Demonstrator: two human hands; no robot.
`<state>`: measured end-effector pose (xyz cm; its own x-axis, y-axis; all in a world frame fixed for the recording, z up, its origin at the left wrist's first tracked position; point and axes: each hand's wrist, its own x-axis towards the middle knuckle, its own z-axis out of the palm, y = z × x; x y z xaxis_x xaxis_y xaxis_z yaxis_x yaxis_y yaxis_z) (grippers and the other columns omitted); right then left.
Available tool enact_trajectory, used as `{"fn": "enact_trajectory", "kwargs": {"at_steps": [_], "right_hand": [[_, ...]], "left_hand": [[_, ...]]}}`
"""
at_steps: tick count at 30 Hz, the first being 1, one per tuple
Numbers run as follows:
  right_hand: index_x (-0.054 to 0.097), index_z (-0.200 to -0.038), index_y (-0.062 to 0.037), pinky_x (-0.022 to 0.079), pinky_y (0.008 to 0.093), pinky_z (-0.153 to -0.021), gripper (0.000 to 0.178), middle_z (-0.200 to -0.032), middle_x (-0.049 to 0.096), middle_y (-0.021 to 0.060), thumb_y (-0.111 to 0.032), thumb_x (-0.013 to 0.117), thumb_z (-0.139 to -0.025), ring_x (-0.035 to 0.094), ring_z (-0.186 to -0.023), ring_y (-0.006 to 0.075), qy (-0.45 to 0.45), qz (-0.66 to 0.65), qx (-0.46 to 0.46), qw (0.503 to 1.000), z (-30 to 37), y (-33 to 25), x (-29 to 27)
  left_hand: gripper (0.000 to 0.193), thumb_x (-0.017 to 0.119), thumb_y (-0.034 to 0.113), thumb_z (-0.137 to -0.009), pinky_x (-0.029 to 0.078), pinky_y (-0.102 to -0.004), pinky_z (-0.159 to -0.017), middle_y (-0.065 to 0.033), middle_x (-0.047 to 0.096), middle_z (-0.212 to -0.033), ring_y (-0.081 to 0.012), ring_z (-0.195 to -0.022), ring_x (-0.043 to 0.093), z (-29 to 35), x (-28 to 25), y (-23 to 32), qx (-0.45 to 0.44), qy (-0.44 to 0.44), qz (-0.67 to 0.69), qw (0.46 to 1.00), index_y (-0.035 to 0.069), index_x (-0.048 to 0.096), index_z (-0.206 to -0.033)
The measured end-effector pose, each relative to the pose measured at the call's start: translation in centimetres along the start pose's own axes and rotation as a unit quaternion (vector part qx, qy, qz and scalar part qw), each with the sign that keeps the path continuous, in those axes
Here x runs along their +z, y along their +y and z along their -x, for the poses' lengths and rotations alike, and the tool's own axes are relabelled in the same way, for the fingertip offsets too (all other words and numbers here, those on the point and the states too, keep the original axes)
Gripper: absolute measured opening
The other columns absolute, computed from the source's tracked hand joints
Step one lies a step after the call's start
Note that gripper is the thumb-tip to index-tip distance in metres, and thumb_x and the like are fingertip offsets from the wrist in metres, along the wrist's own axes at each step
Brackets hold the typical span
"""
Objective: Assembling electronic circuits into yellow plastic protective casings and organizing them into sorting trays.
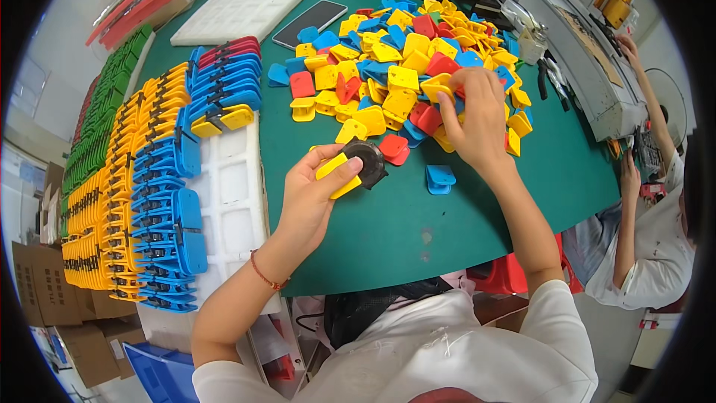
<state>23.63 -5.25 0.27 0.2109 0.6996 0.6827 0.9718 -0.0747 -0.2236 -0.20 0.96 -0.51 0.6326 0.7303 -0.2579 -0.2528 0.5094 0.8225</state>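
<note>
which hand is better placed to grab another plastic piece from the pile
Right. The right hand already rests on the pile of coloured plastic pieces, fingers down among them. The left hand is busy holding a yellow piece against a black round part.

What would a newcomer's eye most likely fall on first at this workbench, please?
Probably the big loose heap of yellow, blue and red plastic pieces at the middle of the green mat, with the right hand reaching into it. Next, the neat rows of blue and yellow clips along the left side. The left hand holds a yellow piece against a black disc.
</note>
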Motion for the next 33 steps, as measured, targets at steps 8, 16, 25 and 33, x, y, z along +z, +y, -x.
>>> {"fn": "enact_trajectory", "kwargs": {"at_steps": [8,16,25,33], "right_hand": [[0.063,-0.108,-0.0133,0.03,0.0491,-0.105,0.04,-0.135,0.045,0.0097,0.002,0.064,-0.072,0.035,-0.129,0.0353,-0.009,-0.014,-0.146,0.989,0.4,-0.9,1.8],[0.054,-0.121,-0.0025,0.029,0.0422,-0.104,0.045,-0.129,0.052,0.0095,-0.005,0.062,-0.077,0.044,-0.125,0.0243,-0.064,0.082,-0.17,0.98,0.7,-1.7,2.1],[0.058,-0.113,0.0021,0.046,0.0376,-0.088,0.044,-0.12,0.058,0.0134,-0.013,0.073,-0.075,0.055,-0.104,0.0297,0.023,-0.02,-0.115,0.993,0.4,-1.5,0.7],[0.058,-0.111,0.0052,0.044,0.0392,-0.091,0.037,-0.127,0.052,0.0113,0.002,0.058,-0.074,0.053,-0.11,0.0285,-0.107,-0.009,-0.225,0.968,0.6,-2.6,-0.2]], "left_hand": [[0.036,0.072,0.007,-0.081,0.051,-0.0244,-0.082,-0.0109,0.062,-0.104,-0.0133,-0.092,0.062,-0.3,-0.2,-0.5,0.027,0.035,-0.044,0.998,-0.003,0.053,-0.11],[0.039,0.073,0.006,-0.08,0.052,-0.0237,-0.08,-0.0118,0.063,-0.105,-0.0133,-0.089,0.063,-0.3,-0.1,-0.3,0.021,0.042,-0.034,0.998,-0.004,0.052,-0.111],[0.037,0.072,0.003,-0.079,0.051,-0.0227,-0.081,-0.0101,0.063,-0.105,-0.0121,-0.091,0.062,-0.2,-0.2,-0.4,0.021,0.014,-0.059,0.998,-0.004,0.054,-0.11],[0.033,0.072,0.002,-0.079,0.049,-0.0206,-0.079,-0.0071,0.063,-0.101,-0.0097,-0.089,0.06,-0.1,-0.2,-0.6,0.094,-0.008,-0.18,0.979,0.0,0.057,-0.108]]}}
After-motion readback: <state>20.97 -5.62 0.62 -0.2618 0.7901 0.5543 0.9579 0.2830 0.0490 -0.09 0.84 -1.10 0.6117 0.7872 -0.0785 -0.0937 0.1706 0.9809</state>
